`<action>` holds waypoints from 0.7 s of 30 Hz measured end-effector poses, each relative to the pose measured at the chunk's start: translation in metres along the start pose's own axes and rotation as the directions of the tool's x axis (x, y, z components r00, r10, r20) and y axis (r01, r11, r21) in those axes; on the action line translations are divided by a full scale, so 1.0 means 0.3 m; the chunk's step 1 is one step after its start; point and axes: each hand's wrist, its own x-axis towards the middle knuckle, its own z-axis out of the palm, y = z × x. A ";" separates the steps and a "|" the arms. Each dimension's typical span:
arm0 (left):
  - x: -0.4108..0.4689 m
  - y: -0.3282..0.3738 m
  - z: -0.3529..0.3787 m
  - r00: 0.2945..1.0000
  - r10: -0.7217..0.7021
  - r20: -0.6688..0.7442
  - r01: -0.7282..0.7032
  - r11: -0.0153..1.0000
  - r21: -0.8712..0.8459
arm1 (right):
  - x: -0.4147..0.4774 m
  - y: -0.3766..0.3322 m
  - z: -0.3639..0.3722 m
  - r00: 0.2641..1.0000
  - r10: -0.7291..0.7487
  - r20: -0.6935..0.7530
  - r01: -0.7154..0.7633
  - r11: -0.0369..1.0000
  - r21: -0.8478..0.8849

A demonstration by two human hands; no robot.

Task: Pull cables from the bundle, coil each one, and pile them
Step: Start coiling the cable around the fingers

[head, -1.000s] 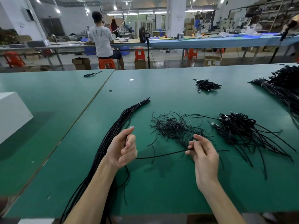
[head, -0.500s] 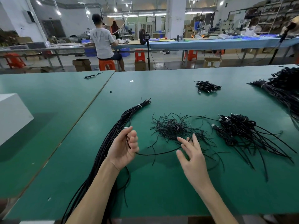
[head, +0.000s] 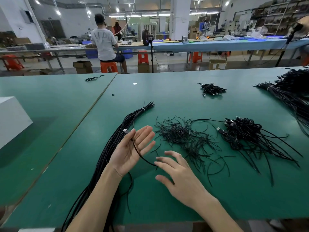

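A long bundle of black cables (head: 115, 144), tied near its far end, runs from the table's near edge up past my left wrist. My left hand (head: 122, 157) is palm up with fingers straight. Its thumb pinches one black cable (head: 139, 154) just below the silver plug. That cable crosses the palm and reaches my right hand (head: 181, 177), which hovers with fingers spread and blurred, its fingertips touching the cable. A pile of coiled cables (head: 242, 131) lies to the right.
A heap of short black wire ties (head: 182, 136) lies between the hands and the pile. A smaller cable pile (head: 212, 89) and a big bundle (head: 292, 92) sit farther back right. A white box (head: 11, 118) stands at left. A person sits at a far bench.
My left hand uncurled its fingers, so the cable now lies across the open palm. My right hand let go of the cable, dropped lower and nearer, and spread its fingers.
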 end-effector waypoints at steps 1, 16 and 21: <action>0.000 -0.001 0.001 1.000 -0.014 0.018 0.014 1.000 -0.019 | -0.002 -0.002 -0.001 1.000 -0.005 0.002 0.005 1.000 -0.020; -0.018 -0.053 0.071 0.904 -0.237 0.355 0.172 0.964 0.203 | 0.005 -0.006 0.012 0.986 0.039 -0.162 -0.074 0.974 -0.212; -0.028 -0.047 0.034 0.861 -0.309 0.404 0.190 0.932 0.307 | 0.006 -0.008 0.017 0.959 0.066 -0.277 -0.127 0.969 -0.210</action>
